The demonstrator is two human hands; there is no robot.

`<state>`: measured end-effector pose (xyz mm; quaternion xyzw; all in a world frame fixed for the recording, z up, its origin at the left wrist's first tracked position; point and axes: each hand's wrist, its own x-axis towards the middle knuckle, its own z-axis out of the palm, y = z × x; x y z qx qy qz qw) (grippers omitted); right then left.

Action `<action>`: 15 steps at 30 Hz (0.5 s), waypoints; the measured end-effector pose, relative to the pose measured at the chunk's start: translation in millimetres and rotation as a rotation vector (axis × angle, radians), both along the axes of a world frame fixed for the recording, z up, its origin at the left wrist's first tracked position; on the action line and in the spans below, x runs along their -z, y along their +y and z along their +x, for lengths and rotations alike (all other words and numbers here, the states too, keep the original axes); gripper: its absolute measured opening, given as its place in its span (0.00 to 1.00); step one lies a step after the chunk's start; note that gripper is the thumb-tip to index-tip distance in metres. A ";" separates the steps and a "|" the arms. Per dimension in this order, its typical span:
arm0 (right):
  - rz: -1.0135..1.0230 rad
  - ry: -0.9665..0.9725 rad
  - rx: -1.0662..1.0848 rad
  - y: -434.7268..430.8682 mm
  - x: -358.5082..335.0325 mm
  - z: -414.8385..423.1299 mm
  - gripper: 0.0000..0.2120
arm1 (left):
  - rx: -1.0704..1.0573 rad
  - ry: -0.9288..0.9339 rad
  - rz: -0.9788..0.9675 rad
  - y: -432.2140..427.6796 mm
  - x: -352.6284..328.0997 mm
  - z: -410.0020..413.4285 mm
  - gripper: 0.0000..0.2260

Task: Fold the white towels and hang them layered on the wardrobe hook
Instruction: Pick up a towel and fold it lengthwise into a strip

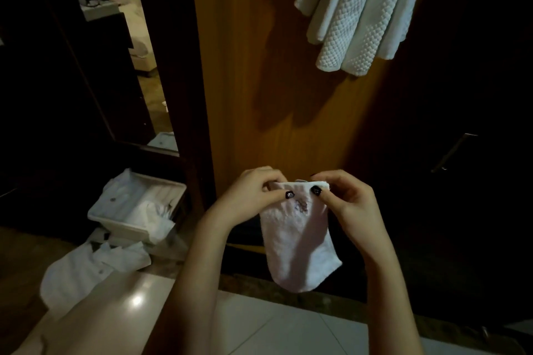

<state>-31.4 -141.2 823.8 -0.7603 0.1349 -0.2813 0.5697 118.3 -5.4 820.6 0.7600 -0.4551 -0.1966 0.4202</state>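
**Small towel pinched at its top edge below the hung set**

A white towel is held up in front of the wardrobe by both hands. The left grip and the right grip are each pressed together on the towel's upper edge. A thumb is laid on the near face at each side and the other fingers are curled behind. The two grips are set close together, almost touching, so the top edge is bunched between them rather than stretched flat.

The towel hangs straight down from the grips, free of the floor, with its lower end rounded and doubled. It appears to be held this way so that its own weight draws it straight and the edges can be matched. The fold is judged to be partly made and not yet squared.

Above the grips and to their right, the hung towels are draped in overlapping layers against the wardrobe. The hook itself is out of view. The held towel is well apart from them, so a lift up and to the right would be called for once the fold is set.

Left of the left grip and lower, a basket of white cloths is seen. More cloths are spread on the floor in front of it.
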 end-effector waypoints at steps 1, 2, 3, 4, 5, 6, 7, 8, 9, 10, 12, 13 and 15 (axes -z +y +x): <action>-0.002 -0.018 0.019 0.4 0.2 0.0 0.12 | 0.014 -0.030 0.008 -1.2 -0.6 -0.7 0.03; 0.004 -0.043 0.040 0.8 -0.3 0.3 0.13 | 0.022 -0.048 -0.009 -2.2 -2.1 -1.7 0.02; 0.028 -0.073 0.062 0.5 -1.0 0.4 0.14 | 0.024 -0.053 -0.050 -2.5 -4.1 -2.8 0.02; 0.072 -0.098 0.083 -0.4 -1.9 0.4 0.15 | 0.025 -0.048 -0.107 -1.9 -6.0 -3.6 0.03; 0.121 -0.105 0.104 -2.0 -2.5 0.5 0.16 | 0.026 -0.038 -0.167 -1.0 -8.0 -3.8 0.04; 0.164 -0.092 0.125 -3.4 -3.4 1.0 0.15 | 0.029 -0.026 -0.218 0.5 -9.8 -3.4 0.05; 0.193 -0.064 0.143 -4.6 -3.9 1.6 0.14 | 0.033 -0.014 -0.253 2.1 -11.3 -2.7 0.06; 0.213 -0.038 0.161 -5.4 -3.9 2.2 0.11 | 0.038 0.000 -0.273 3.6 -12.5 -1.8 0.07; 0.220 -0.023 0.175 -5.3 -3.8 2.4 0.08 | 0.046 0.023 -0.284 4.8 -13.8 -1.3 0.07; 0.214 -0.022 0.177 -3.8 -4.7 2.3 0.06 | 0.062 0.061 -0.297 5.4 -15.3 -1.2 0.08; 0.171 -0.056 0.157 2.7 -8.7 2.6 0.06 | 0.117 0.174 -0.365 6.1 -19.8 -3.2 0.09; 0.156 -0.091 0.145 6.6 -11.5 2.9 0.07 | 0.144 0.237 -0.418 6.5 -22.4 -4.6 0.10; 0.145 -0.169 0.119 13.9 -18.8 5.3 0.06 | 0.167 0.337 -0.516 6.8 -27.7 -7.0 0.11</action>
